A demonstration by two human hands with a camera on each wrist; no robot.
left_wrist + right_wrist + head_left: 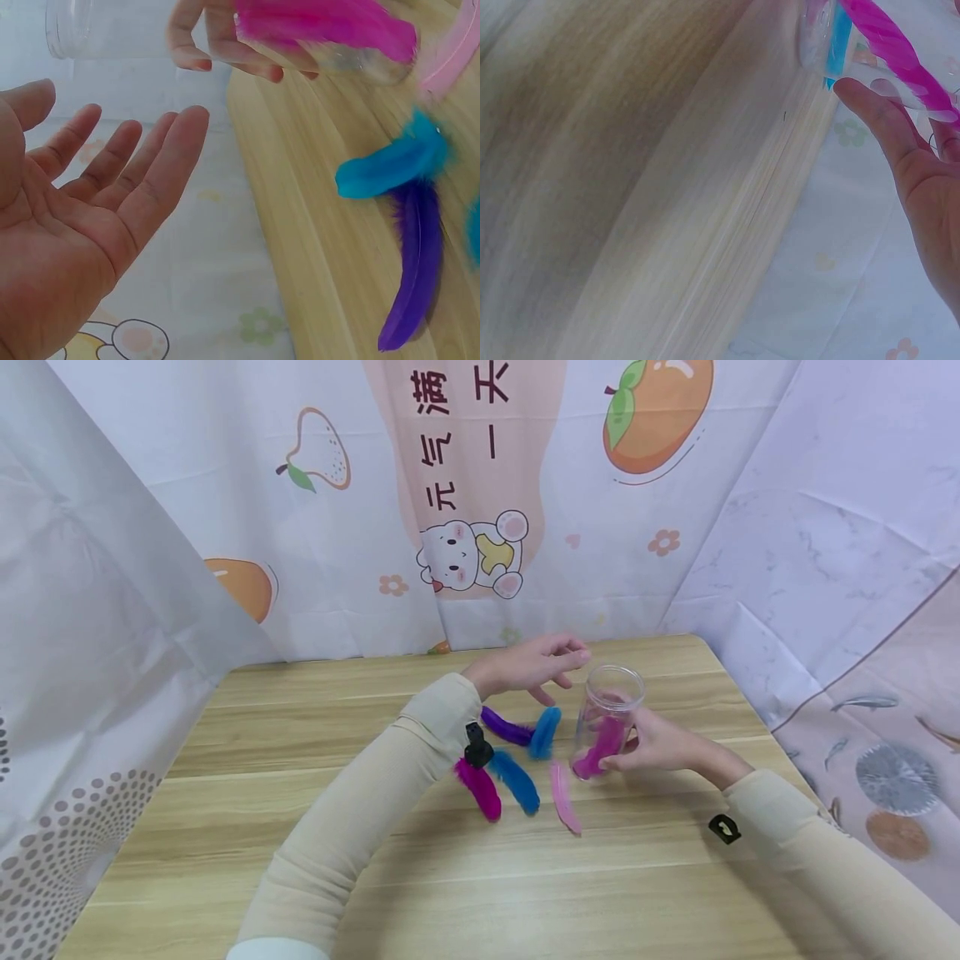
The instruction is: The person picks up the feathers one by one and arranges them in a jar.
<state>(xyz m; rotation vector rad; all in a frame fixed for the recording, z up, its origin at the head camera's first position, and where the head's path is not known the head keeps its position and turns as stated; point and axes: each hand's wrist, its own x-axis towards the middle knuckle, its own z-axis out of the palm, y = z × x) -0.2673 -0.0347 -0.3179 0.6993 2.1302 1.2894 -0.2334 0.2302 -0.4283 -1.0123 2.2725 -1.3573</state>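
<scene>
A clear plastic jar stands at the right of the table with a magenta feather inside. My right hand grips it from the right side, fingers curled around the wall. Left of the jar's rim hovers my left hand, holding nothing; the left wrist view shows its palm and loosely spread fingers. On the table below lie a purple feather and a blue feather, touching each other. Closer to me are a second blue feather, another magenta feather and a pale pink feather.
The wooden table meets a printed curtain at its back edge. More cloth hangs on the left and right. A black camera mount sits on the left wrist, partly over the feathers in the head view.
</scene>
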